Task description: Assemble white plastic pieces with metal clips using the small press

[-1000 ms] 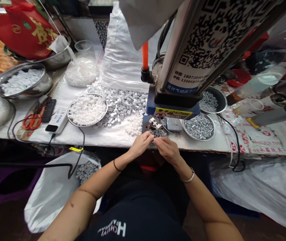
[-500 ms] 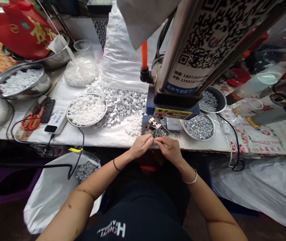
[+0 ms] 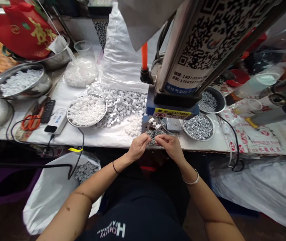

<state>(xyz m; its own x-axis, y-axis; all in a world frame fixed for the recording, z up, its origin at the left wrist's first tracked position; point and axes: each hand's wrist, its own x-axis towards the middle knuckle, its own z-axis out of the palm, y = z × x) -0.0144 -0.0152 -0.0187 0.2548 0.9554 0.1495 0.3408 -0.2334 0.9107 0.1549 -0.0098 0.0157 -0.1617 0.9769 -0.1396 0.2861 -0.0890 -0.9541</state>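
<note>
My left hand (image 3: pixel 137 147) and my right hand (image 3: pixel 171 146) meet at the table's front edge, just below the press machine (image 3: pixel 183 67). Their fingertips pinch small metal parts over a little heap of them (image 3: pixel 153 134) on the dark fixture plate (image 3: pixel 145 125). White plastic pieces (image 3: pixel 155 123) sit in the fixture behind the fingers. What exactly each hand pinches is too small to tell.
A round tray of white plastic parts (image 3: pixel 87 109) and a spread of grey metal pieces (image 3: pixel 122 102) lie to the left. Trays of screws (image 3: pixel 199 126) stand to the right. Scissors (image 3: pixel 31 121), a power strip (image 3: pixel 57 119) and steel bowls (image 3: pixel 19 80) are at far left. A white bag (image 3: pixel 55 187) hangs below the table.
Both hands have stayed at the fixture, with small finger movements. The fingertips have drawn slightly apart and lifted a little.
</note>
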